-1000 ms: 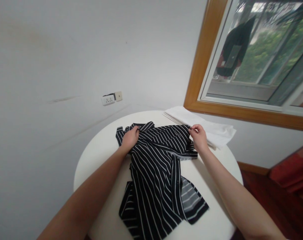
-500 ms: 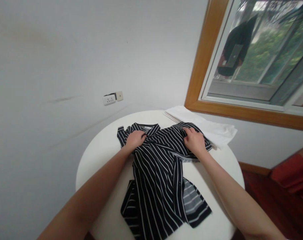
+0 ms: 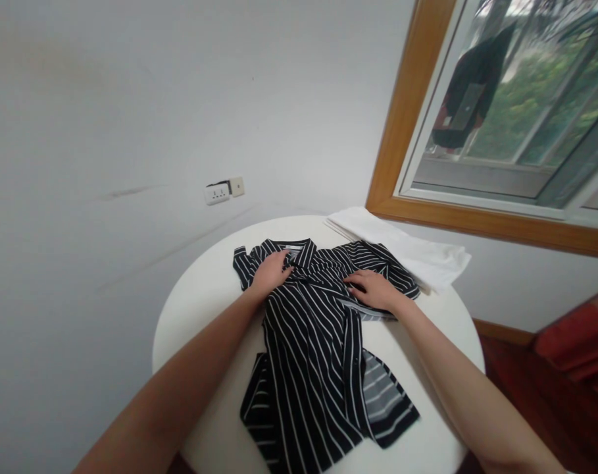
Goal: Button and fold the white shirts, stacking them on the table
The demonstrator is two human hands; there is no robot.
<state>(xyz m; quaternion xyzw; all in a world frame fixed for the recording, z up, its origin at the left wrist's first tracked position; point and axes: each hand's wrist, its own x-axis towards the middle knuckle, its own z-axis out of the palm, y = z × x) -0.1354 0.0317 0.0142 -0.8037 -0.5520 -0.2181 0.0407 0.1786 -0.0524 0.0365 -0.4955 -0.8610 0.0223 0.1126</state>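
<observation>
A black shirt with white stripes [image 3: 313,355] lies spread on a round white table [image 3: 204,309], collar at the far side, hem hanging toward me. My left hand [image 3: 272,271] rests on the shirt's left shoulder beside the collar, its fingers curled onto the cloth. My right hand [image 3: 373,289] lies flat on the right shoulder area, fingers stretched out toward the collar, pressing the fabric down.
A folded white cloth [image 3: 407,247] lies at the table's far right edge, partly under the shirt's sleeve. A wall socket [image 3: 217,193] is on the white wall behind. A wood-framed window [image 3: 402,131] is at the right, and red floor lies below it.
My right hand has let go of the shoulder edge it pinched and slid left to lie flat on the shirt. The right sleeve now lies spread out. My left hand shifted slightly toward the collar.
</observation>
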